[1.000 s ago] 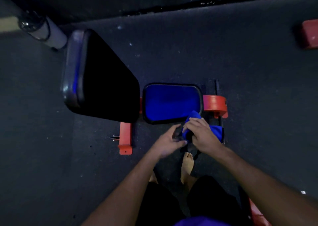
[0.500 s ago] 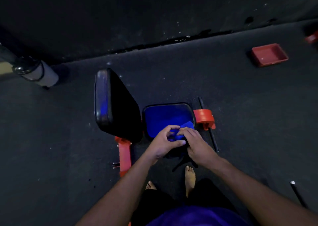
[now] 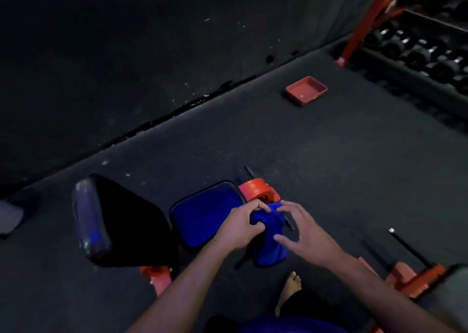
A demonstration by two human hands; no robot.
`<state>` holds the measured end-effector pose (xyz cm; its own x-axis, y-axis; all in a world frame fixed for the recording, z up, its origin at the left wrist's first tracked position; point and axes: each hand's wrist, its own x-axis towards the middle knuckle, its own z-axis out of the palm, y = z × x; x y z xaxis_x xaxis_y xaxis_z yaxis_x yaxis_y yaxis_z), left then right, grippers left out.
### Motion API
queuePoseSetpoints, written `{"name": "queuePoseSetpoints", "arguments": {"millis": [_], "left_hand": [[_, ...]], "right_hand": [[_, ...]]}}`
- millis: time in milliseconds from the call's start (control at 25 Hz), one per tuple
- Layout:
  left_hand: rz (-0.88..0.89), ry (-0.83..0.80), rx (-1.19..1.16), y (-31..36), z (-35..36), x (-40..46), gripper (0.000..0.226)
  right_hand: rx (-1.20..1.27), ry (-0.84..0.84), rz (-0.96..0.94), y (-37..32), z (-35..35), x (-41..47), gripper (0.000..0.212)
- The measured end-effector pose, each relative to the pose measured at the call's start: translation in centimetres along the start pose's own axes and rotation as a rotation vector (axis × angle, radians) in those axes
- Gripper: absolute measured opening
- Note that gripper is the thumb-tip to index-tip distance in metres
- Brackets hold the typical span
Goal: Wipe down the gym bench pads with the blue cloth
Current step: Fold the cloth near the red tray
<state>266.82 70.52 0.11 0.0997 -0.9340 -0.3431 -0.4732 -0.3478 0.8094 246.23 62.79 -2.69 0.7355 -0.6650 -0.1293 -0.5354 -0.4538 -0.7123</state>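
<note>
A person stands on a dark gym floor (image 3: 329, 168) and looks down at a bench. The left hand (image 3: 240, 227) has its fingers curled tight around a bunched blue cloth (image 3: 268, 241). The cloth hangs down from that hand, just past the near end of the bench. The right hand (image 3: 302, 234) is right beside the cloth with its fingers spread out and loose. Its fingertips are at the cloth's edge, but it does not grip it.

The blue seat pad (image 3: 202, 218) lies flat, just left of the hands, and the left hand covers its corner. Next to it, further left, the black back pad (image 3: 126, 226) is tilted up. Orange bits of the bench frame (image 3: 259, 189) stick out past the seat pad, and more orange shows under the back pad.

One bare foot (image 3: 291, 288) shows on the floor below the hands.

Further away on the floor sits a small red tray (image 3: 306, 90). In the top right corner is a rack of dumbbells (image 3: 417, 46) with orange legs. A thin black bar (image 3: 407, 248) lies on the floor at the right, near another orange piece of gear (image 3: 415, 279). The room is dim.
</note>
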Motion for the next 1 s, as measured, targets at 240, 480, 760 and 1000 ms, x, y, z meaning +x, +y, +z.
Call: {"name": "queuePoseSetpoints", "arguments": {"millis": [240, 480, 760, 1000], "left_hand": [[0.026, -0.141, 0.272, 7.5, 3.6, 7.4, 0.021], [0.031, -0.150, 0.249, 12.9, 6.3, 15.3, 0.009], [-0.072, -0.081, -0.070, 15.9, 4.7, 22.8, 0.007], [-0.046, -0.123, -0.201, 16.7, 2.6, 30.7, 0.005]], "right_hand": [[0.068, 0.149, 0.157, 5.8, -6.1, -2.3, 0.041], [0.141, 0.236, 0.276, 10.1, -8.9, -0.4, 0.069], [0.143, 0.236, 0.344, 13.8, -14.1, 4.9, 0.070], [0.109, 0.368, 0.304, 14.9, -18.4, 10.3, 0.060]]}}
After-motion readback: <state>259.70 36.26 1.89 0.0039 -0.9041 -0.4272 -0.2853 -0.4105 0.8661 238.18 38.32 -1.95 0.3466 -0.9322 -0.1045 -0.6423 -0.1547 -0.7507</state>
